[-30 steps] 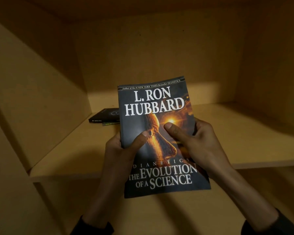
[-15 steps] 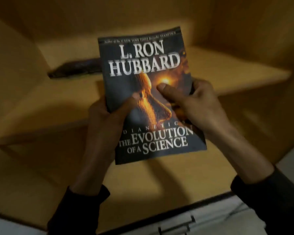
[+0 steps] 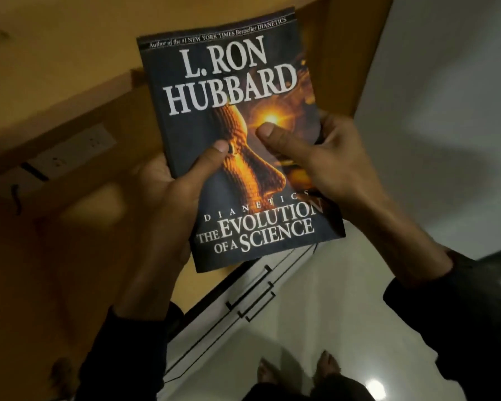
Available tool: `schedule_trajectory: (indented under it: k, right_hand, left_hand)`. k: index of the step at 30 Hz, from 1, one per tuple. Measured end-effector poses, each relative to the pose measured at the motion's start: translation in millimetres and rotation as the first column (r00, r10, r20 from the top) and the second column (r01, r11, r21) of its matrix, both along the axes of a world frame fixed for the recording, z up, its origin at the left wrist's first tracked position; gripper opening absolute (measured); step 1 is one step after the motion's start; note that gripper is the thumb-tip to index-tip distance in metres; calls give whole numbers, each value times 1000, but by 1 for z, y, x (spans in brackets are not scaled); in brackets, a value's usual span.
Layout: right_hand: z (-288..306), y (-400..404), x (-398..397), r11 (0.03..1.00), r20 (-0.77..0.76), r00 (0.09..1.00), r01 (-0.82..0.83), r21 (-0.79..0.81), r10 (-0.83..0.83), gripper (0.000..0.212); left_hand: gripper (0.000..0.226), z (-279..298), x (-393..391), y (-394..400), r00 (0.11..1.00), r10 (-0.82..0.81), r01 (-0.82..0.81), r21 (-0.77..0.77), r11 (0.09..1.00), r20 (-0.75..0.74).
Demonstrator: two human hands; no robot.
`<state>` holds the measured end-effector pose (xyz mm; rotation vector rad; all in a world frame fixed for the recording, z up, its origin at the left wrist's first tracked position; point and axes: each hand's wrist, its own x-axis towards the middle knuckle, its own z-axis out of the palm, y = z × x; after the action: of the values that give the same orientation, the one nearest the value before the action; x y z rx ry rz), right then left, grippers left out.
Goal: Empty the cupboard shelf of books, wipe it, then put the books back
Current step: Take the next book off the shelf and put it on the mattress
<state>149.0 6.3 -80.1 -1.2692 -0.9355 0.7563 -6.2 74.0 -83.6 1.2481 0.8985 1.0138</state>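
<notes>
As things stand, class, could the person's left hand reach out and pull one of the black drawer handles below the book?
Probably not yet. The left hand grips the book together with the right hand, so it is occupied. The drawer handles lie lower, with nothing blocking them, but the hand would have to let go first.

The book (image 3: 237, 140) is showing a dark blue-grey cover with white lettering and a glowing orange-gold face; the cupboard (image 3: 55, 68) is looking ochre, the floor (image 3: 315, 328) pale.
</notes>
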Motion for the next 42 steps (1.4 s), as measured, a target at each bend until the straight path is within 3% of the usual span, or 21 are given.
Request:
schedule_trajectory:
  k: [4,12,21,32,42]
  right_hand:
    - [-21,-45,26,997,-63,997,44,-66,-48,6]
    - [-61,-150,83,952,-174,950,220,-213,-258,18]
    - [-97,-248,126,807,-171,825,447,-387,-539,17]
    - [-113,-305,149,589,-159,596,651,-480,-787,19]
    - [-137,-329,145,301,-133,273,791,-533,-953,19]
  left_hand:
    - [26,-23,36,-28,994,-103,106,-96,990,44]
    - [40,-69,110,-104,956,-293,292,-167,942,18]
    - [34,-105,182,-177,842,-530,490,-262,831,-107]
    - [38,-125,255,-206,594,-788,729,-306,612,-162]
    - [40,-148,313,-221,260,-949,899,-314,305,-178]
